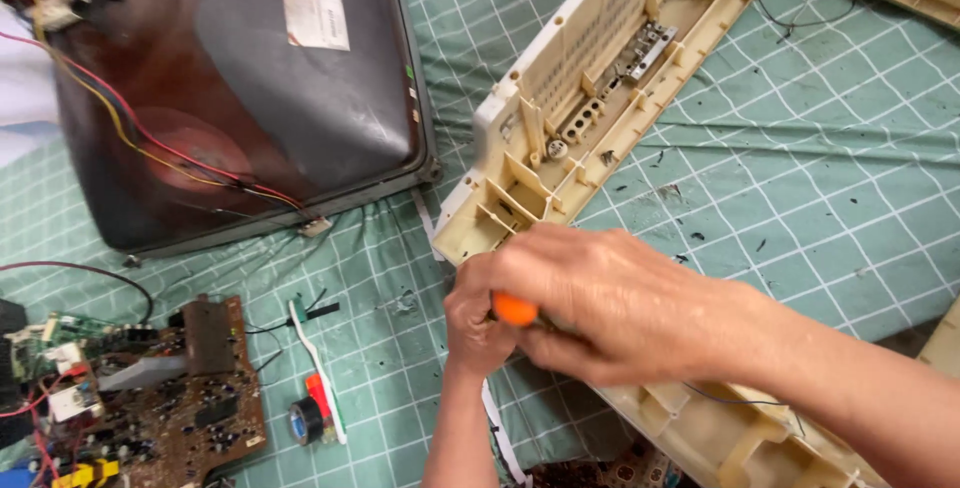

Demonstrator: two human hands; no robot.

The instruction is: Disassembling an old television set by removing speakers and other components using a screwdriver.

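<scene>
Both hands meet at the near corner of the cream plastic frame (590, 68), which lies on the green checked cloth (800, 168). The right hand (610, 303) is curled tight round an orange-handled tool (515, 310), only a bit of the handle showing between the fingers. The left hand (475, 323) comes up from below, fingers bent and pressed against the same handle. Off to the left lie a picture tube (240, 88), a circuit board (170, 398) and a tape roll (306, 420).
</scene>
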